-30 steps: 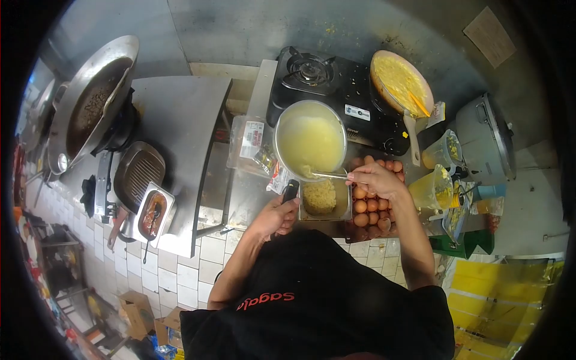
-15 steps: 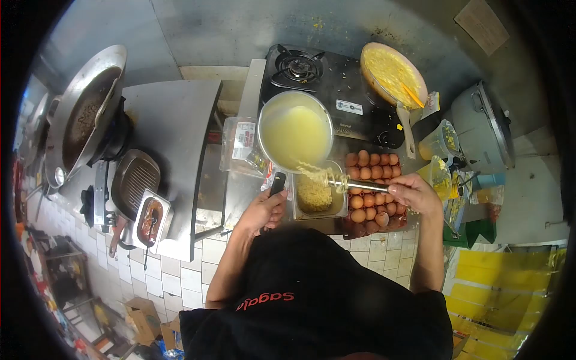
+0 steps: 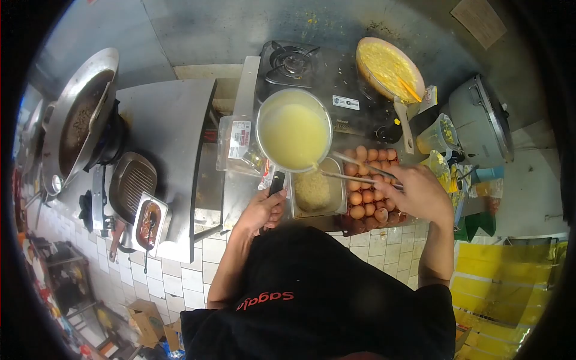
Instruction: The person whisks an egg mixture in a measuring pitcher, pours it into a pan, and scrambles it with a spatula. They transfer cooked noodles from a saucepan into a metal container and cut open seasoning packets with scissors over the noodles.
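My left hand point(image 3: 264, 210) is wrapped round the black handle of a saucepan point(image 3: 294, 129) of pale yellow, cloudy liquid. Just below the pan sits a rectangular metal container point(image 3: 319, 211) with noodles point(image 3: 312, 191) in it. In my right hand point(image 3: 423, 191) are metal tongs point(image 3: 363, 178), their arms spread apart. The tips of the tongs are near the saucepan's lower right rim, where a small yellowish bit shows. A tray of brown eggs point(image 3: 372, 197) lies beneath the tongs and my right hand.
Behind the saucepan is a black gas stove point(image 3: 300, 71). A frying pan point(image 3: 390, 69) of yellow food with an orange utensil rests on its right side. Plastic jugs point(image 3: 438, 135) and a large pot point(image 3: 480, 120) stand right. A wok point(image 3: 78, 120) and grill pan point(image 3: 132, 186) are left.
The noodle strands hanging between the pan and the tongs are gone from the tongs. The tongs' arms have spread, and my right hand has turned over. My left hand keeps its grip.
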